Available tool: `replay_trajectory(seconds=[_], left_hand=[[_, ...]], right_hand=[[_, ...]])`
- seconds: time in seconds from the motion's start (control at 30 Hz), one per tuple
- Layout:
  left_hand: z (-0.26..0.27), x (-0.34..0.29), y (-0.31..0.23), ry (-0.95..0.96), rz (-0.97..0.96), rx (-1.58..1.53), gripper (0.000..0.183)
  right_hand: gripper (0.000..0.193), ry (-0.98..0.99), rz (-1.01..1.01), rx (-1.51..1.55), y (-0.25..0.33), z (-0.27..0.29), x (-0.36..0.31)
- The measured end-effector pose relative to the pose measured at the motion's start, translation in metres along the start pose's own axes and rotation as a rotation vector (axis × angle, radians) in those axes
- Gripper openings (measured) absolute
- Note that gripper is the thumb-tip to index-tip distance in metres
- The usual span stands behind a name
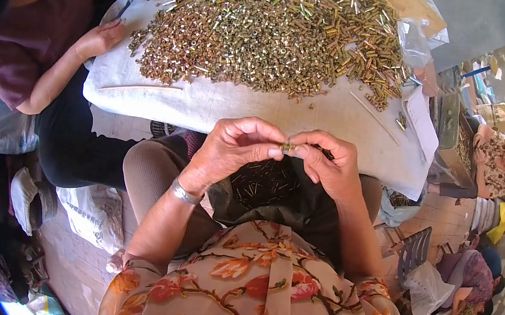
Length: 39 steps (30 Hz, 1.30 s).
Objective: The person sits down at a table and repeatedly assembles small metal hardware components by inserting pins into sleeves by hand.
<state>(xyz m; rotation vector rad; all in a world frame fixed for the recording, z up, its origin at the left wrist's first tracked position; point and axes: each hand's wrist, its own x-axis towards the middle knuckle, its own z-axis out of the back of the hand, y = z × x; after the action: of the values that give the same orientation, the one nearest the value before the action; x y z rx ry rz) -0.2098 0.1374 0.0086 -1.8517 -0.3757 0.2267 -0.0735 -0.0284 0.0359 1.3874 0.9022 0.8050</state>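
Small brass sleeve (288, 147) pinched between left hand (234, 149) and right hand (328, 164) fingertips; both grips narrow, holding it.

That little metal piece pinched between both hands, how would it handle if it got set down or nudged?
The small metal piece, held by fingertips of the left hand and right hand, looks rigid and probably light. Its tube-like shape suggests it may roll. Shiny metal could slip from a loose pinch.
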Motion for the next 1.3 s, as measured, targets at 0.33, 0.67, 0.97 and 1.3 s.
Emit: replay_trajectory(seconds=[0.33,0.67,0.97,1.3], left_hand=[[0.001,0.002,0.018,0.413,0.167,-0.392,0.010],[0.001,0.020,0.021,0.027,0.230,-0.036,0.012],[-0.014,0.092,0.059,-0.310,-0.317,1.170,0.016],[-0.023,0.089,0.059,-0.273,-0.365,1.421,0.010]], right_hand=[[0.018,0.170,-0.236,0.425,-0.008,0.003,-0.015],[0.018,-0.014,-0.244,0.334,-0.026,0.001,-0.021],[0.016,-0.450,0.062,-0.772,-0.037,0.080,0.068],[0.017,-0.464,-0.136,-1.308,-0.065,0.120,0.135]])
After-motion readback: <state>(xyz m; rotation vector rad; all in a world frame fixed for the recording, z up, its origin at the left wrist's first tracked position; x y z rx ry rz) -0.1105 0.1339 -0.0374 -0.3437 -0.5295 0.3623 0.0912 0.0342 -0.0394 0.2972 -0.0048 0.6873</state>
